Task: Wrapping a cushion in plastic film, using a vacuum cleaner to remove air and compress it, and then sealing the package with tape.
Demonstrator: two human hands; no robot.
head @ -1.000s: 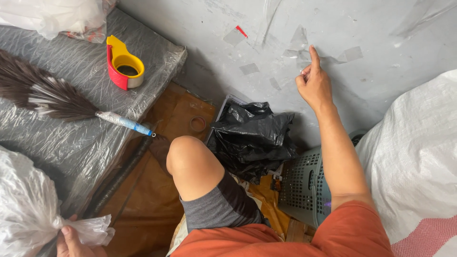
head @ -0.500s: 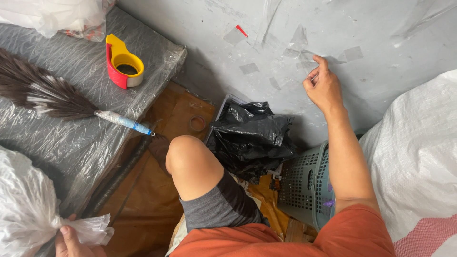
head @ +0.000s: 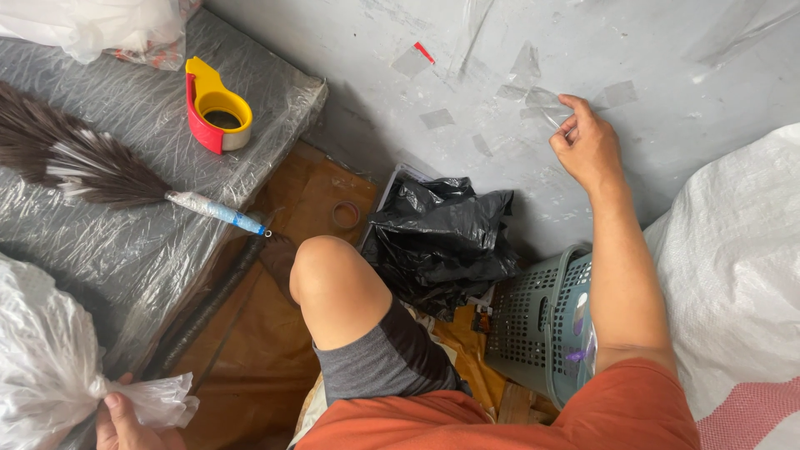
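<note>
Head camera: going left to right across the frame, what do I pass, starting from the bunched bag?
Left hand gripping the clear plastic bag → feather duster → tape dispenser → black bin bag → grey basket → right hand on the wall → white woven sack.

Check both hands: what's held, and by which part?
Left hand grips the clear bag by its gathered neck. Right hand pinches a clear tape strip at its end, against the wall.
</note>
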